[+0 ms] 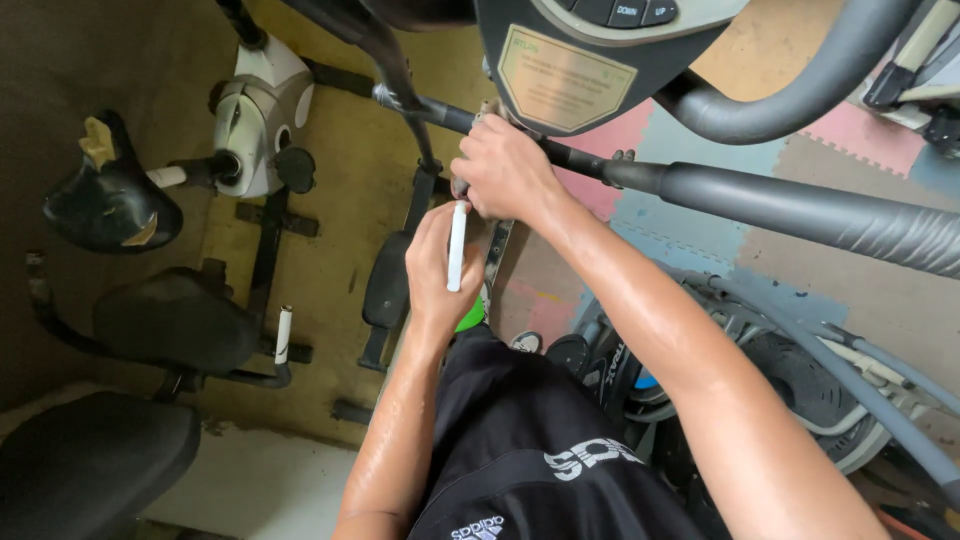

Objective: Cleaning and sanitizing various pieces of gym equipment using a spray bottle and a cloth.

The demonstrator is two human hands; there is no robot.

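The left hand [432,262] holds a white tube-like tool [457,246] upright, fingers pinching it, just at five o'clock of the right hand [505,172]. The right hand's fingers curl tight on a black crossbar [585,160] under the exercise machine's console [590,55]. A torn black saddle [108,195] lies well apart at nine o'clock.

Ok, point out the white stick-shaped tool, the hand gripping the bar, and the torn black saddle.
white stick-shaped tool [457,246], head view, middle of its shaft, held in the left hand [436,262].
right hand [503,172], head view, back of the hand, at the black bar.
torn black saddle [108,203], head view, its top surface.
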